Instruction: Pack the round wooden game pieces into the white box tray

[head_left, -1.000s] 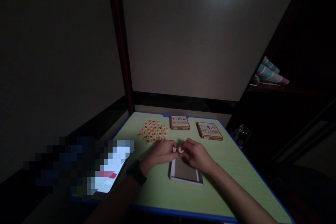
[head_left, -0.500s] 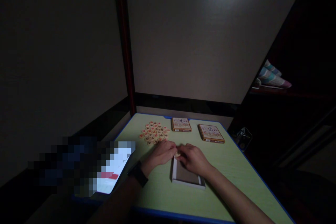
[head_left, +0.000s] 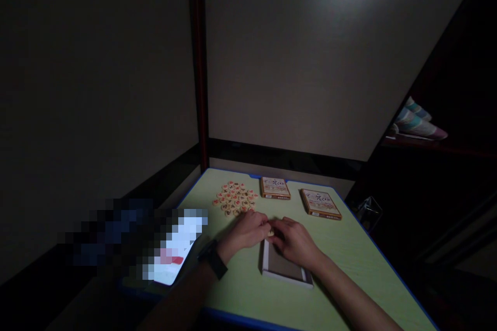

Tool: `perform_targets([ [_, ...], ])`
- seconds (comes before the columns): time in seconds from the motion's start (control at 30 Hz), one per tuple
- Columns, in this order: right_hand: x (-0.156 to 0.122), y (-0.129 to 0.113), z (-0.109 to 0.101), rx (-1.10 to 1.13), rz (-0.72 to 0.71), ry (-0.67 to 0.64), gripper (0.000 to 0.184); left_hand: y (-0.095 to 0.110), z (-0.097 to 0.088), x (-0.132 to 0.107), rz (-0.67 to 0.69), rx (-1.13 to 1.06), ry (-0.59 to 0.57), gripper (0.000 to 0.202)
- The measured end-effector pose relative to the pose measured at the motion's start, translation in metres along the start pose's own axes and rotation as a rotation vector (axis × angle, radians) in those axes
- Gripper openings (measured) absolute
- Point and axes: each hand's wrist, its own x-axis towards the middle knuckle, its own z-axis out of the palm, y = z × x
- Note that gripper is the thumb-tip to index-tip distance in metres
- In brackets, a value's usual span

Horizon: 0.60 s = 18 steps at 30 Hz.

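My right hand (head_left: 298,242) pinches a round Chinese chess piece (head_left: 271,232) between thumb and fingers, over the far left corner of a shallow box (head_left: 287,265). The box has a brown inside and pale edges. My left hand (head_left: 250,229), with a dark watch on the wrist, is closed with its fingertips right beside that piece; what they grip is hidden. Beyond the left hand, several loose Chinese chess pieces (head_left: 236,197) with red and black characters lie close together on the green table (head_left: 240,289).
Two flat printed boxes (head_left: 275,187) (head_left: 320,204) lie toward the back of the table. A bright, pixelated screen (head_left: 176,253) is at its left edge. Walls (head_left: 287,62) stand behind, and a wire-framed object (head_left: 368,213) is beyond the right edge.
The whole view has shifted, so everything sits further right in the picture. Both hands stay together at the box's far corner, the piece still in the right fingers.
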Motion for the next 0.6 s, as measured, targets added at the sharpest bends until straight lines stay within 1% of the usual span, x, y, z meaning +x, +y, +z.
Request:
perform_targets([
  [0.07,-0.003,0.001,-0.006,0.038,-0.001,0.006,0.028,0.002,-0.003,-0.001,-0.012,0.003,0.012,0.027],
  [0.13,-0.001,0.005,-0.015,0.098,0.015,0.047,0.032,0.005,-0.008,-0.004,-0.016,0.026,0.063,0.025],
  [0.2,0.010,0.011,-0.025,0.144,0.042,0.106,0.026,0.007,-0.011,-0.007,-0.021,0.086,0.126,0.024],
  [0.23,0.021,0.014,-0.030,0.143,0.045,0.122,0.023,0.009,-0.013,-0.008,-0.024,0.132,0.151,0.024],
  [0.3,0.051,0.018,-0.038,0.079,0.025,0.109,0.019,0.010,-0.012,-0.011,-0.023,0.230,0.178,0.025],
  [0.33,0.069,0.018,-0.040,0.026,0.007,0.057,0.020,0.011,-0.011,-0.011,-0.018,0.269,0.183,0.026],
  [0.4,0.108,0.017,-0.038,-0.115,0.009,-0.102,0.025,0.011,-0.008,-0.012,0.006,0.311,0.197,0.027],
  [0.43,0.128,0.015,-0.035,-0.189,0.025,-0.170,0.028,0.011,-0.006,-0.012,0.019,0.314,0.207,0.027],
  [0.53,0.178,0.011,-0.017,-0.229,0.025,-0.248,0.029,0.009,-0.001,-0.011,0.054,0.277,0.231,0.026],
  [0.6,0.202,0.010,-0.002,-0.244,0.028,-0.283,0.028,0.007,0.000,-0.010,0.069,0.243,0.234,0.026],
])
